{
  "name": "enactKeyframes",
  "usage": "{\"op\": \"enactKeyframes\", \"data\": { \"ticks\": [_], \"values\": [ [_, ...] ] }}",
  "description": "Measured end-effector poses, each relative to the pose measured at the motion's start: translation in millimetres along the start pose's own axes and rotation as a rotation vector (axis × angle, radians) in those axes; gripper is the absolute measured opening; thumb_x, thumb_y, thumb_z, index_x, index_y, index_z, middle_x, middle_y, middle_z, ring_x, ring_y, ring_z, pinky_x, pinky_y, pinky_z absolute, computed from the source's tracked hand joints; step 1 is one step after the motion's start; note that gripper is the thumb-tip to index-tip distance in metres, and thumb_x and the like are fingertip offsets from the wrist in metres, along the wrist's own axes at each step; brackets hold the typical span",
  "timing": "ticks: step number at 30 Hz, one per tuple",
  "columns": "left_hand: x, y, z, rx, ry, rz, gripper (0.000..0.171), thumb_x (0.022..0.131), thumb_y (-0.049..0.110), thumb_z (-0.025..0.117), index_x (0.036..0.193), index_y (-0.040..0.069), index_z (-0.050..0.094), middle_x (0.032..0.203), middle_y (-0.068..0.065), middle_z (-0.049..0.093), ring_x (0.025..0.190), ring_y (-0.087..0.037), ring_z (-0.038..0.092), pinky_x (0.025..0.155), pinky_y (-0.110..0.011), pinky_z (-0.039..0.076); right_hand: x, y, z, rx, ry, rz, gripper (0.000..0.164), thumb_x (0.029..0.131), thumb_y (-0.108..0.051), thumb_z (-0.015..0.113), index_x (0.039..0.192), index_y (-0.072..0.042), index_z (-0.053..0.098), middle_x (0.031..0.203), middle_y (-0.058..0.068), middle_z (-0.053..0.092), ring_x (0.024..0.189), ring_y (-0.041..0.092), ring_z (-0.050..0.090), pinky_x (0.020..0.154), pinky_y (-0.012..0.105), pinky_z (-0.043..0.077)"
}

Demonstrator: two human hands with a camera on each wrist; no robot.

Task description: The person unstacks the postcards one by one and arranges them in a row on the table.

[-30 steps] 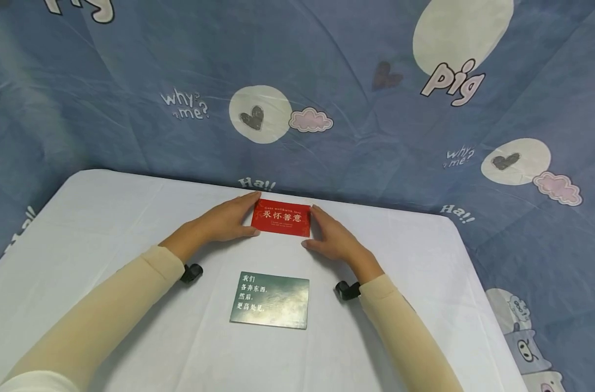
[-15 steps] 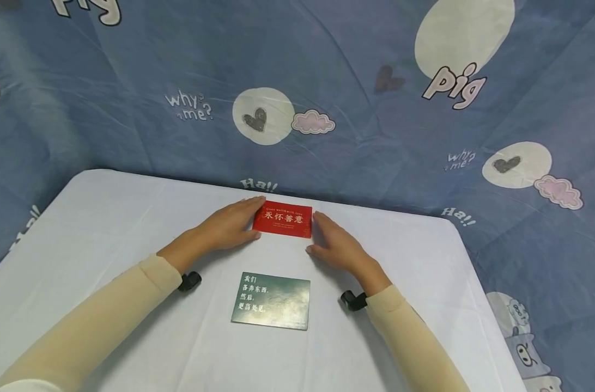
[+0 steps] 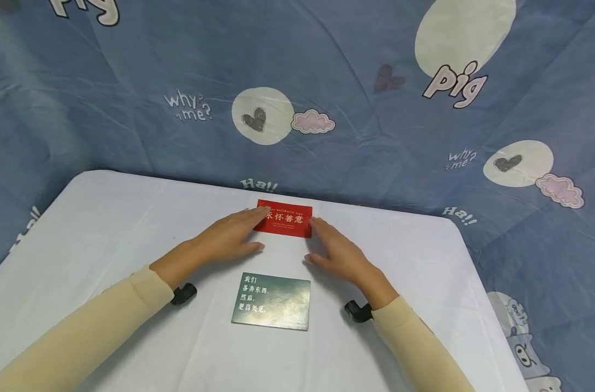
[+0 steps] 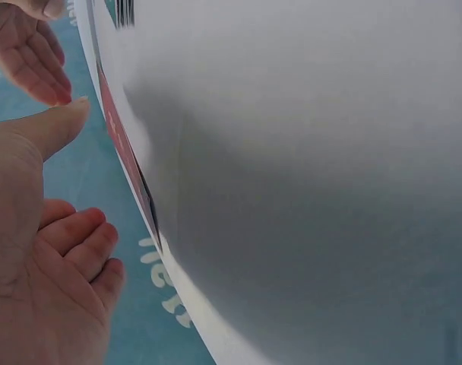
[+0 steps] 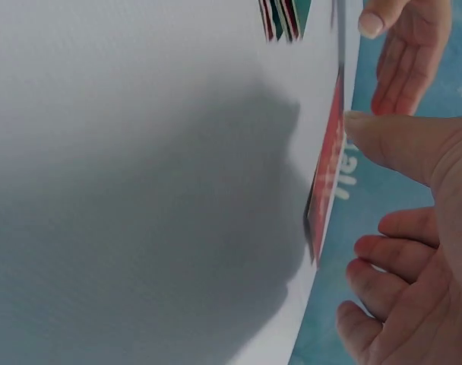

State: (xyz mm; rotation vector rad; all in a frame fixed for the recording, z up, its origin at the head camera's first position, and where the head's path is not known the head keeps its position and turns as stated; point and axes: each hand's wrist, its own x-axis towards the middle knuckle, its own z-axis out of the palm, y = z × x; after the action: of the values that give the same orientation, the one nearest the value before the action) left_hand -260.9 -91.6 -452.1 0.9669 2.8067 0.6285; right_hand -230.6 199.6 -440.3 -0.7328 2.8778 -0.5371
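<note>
A red card (image 3: 286, 220) with white lettering lies near the far edge of the table. My left hand (image 3: 224, 238) is at its left side, and its forefinger overlaps the card's left part in the head view. At the right side is my right hand (image 3: 344, 256), its fingertips by the card's edge. Neither hand grips anything; the fingers are extended, and both wrist views show them off the cloth. Closer to me sits a green card (image 3: 271, 301) with white characters. The right wrist view shows several layered edges (image 5: 280, 19) beneath it, like a stack.
A white cloth (image 3: 145, 218) covers the table. Behind it hangs a blue printed curtain (image 3: 366, 147), which also runs down the right and left sides. A black wrist camera (image 3: 184, 294) is worn on the left wrist, another black camera (image 3: 358, 311) on the right.
Both hands have drawn back slightly toward me, with the right one also shifting a little to the right. The red card and the green card stay put on the table.
</note>
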Motion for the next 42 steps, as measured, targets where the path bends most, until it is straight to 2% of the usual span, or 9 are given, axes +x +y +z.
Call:
{"op": "enactKeyframes", "data": {
  "ticks": [9, 13, 16, 21, 27, 34, 42],
  "values": [
    [-15.9, 12.0, 6.7, -0.004, -0.001, 0.026, 0.085, 0.087, 0.042, 0.069, 0.153, 0.010, 0.026, 0.155, -0.006, 0.032, 0.141, -0.025, 0.030, 0.113, -0.045, 0.028, -19, -12, 7, -0.043, 0.039, -0.062, 0.080, 0.086, -0.038, 0.072, 0.151, -0.012, 0.032, 0.155, 0.004, 0.032, 0.142, 0.018, 0.027, 0.113, 0.036, 0.028],
    [-23.5, 18.3, 7.6, -0.003, 0.003, 0.054, 0.085, 0.087, 0.042, 0.069, 0.153, 0.011, 0.027, 0.154, -0.006, 0.033, 0.141, -0.027, 0.031, 0.113, -0.046, 0.029, -26, -16, 9, -0.053, 0.048, -0.096, 0.080, 0.087, -0.041, 0.070, 0.151, -0.012, 0.033, 0.155, 0.004, 0.032, 0.142, 0.018, 0.028, 0.113, 0.036, 0.028],
    [-31.3, 22.3, 7.6, -0.002, 0.002, 0.065, 0.084, 0.087, 0.043, 0.069, 0.153, 0.011, 0.028, 0.154, -0.006, 0.033, 0.140, -0.029, 0.032, 0.112, -0.047, 0.029, -31, -19, 11, -0.055, 0.039, -0.108, 0.080, 0.087, -0.046, 0.068, 0.151, -0.013, 0.033, 0.155, 0.003, 0.032, 0.142, 0.018, 0.028, 0.113, 0.035, 0.028],
    [-44.0, 27.8, 8.8, 0.010, -0.035, 0.068, 0.083, 0.087, 0.045, 0.068, 0.152, 0.010, 0.030, 0.153, -0.006, 0.035, 0.140, -0.027, 0.033, 0.112, -0.046, 0.031, -41, -26, 16, -0.030, 0.002, -0.122, 0.080, 0.088, -0.054, 0.063, 0.151, -0.013, 0.035, 0.155, 0.000, 0.032, 0.142, 0.017, 0.029, 0.113, 0.036, 0.029],
    [-49.0, 33.9, 10.7, 0.020, -0.064, 0.074, 0.081, 0.087, 0.046, 0.067, 0.151, 0.009, 0.032, 0.151, -0.007, 0.038, 0.139, -0.026, 0.035, 0.111, -0.045, 0.031, -53, -32, 22, -0.008, -0.011, -0.134, 0.083, 0.087, -0.063, 0.058, 0.150, -0.014, 0.036, 0.154, 0.000, 0.034, 0.141, 0.017, 0.031, 0.111, 0.039, 0.033],
    [-54.9, 39.2, 13.4, 0.021, -0.073, 0.087, 0.084, 0.087, 0.049, 0.067, 0.152, 0.011, 0.031, 0.151, -0.005, 0.038, 0.139, -0.024, 0.035, 0.111, -0.044, 0.031, -63, -37, 25, 0.006, -0.019, -0.126, 0.086, 0.083, -0.064, 0.061, 0.150, -0.017, 0.035, 0.153, -0.002, 0.035, 0.140, 0.016, 0.031, 0.110, 0.039, 0.034],
    [-63.4, 44.3, 18.8, 0.015, -0.094, 0.121, 0.085, 0.086, 0.054, 0.065, 0.151, 0.010, 0.032, 0.152, -0.003, 0.037, 0.139, -0.023, 0.035, 0.112, -0.043, 0.031, -74, -43, 29, 0.022, -0.018, -0.158, 0.089, 0.082, -0.067, 0.060, 0.151, -0.015, 0.034, 0.154, -0.001, 0.034, 0.140, 0.017, 0.032, 0.109, 0.041, 0.035]
  ]
}}
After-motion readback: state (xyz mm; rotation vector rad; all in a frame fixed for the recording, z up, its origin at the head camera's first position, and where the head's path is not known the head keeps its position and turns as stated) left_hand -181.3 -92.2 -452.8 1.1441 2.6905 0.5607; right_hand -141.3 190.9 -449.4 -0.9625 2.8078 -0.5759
